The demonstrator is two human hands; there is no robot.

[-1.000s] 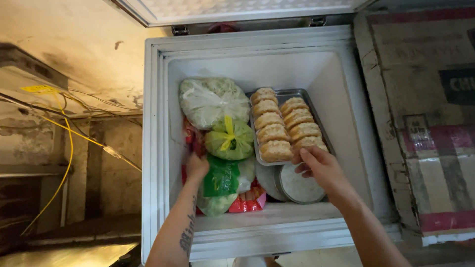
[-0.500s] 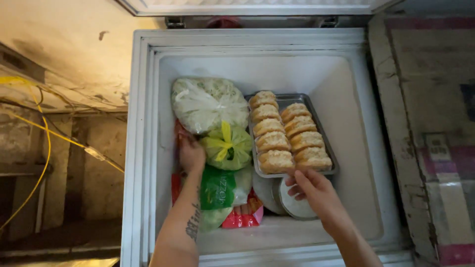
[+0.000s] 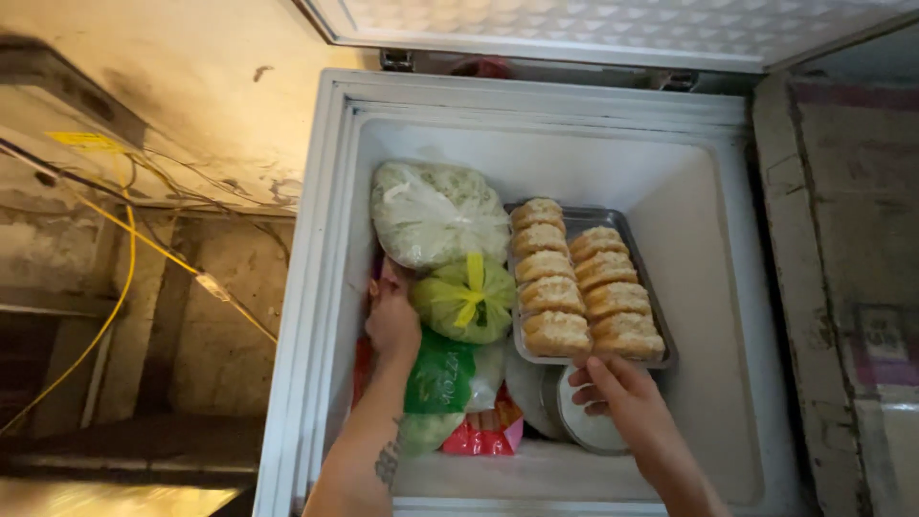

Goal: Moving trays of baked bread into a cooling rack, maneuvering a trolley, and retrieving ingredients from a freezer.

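Note:
An open white chest freezer [image 3: 325, 249] fills the view. My left hand [image 3: 392, 321] reaches down along its left wall, fingers pressed against the bagged food, next to a green bag tied with a yellow ribbon [image 3: 466, 299]. My right hand [image 3: 617, 394] grips the near edge of a metal tray [image 3: 598, 222] that carries two rows of breaded pieces [image 3: 550, 287]. Under that hand lies a round white lid [image 3: 584, 426]. A large clear bag of pale green food [image 3: 431, 213] sits at the back left. A green packet [image 3: 440, 373] and a red packet [image 3: 483, 436] lie at the front.
The freezer's lid [image 3: 613, 29] stands raised at the top. A cardboard box [image 3: 852, 268] borders the freezer on the right. On the left are a stained wall [image 3: 144, 115] and yellow cables [image 3: 124, 258]. The freezer's right inner part shows bare white wall [image 3: 699, 287].
The view has drawn closer to the freezer. My left hand has pushed a little deeper beside the bags. My right hand has stayed at the tray's near edge.

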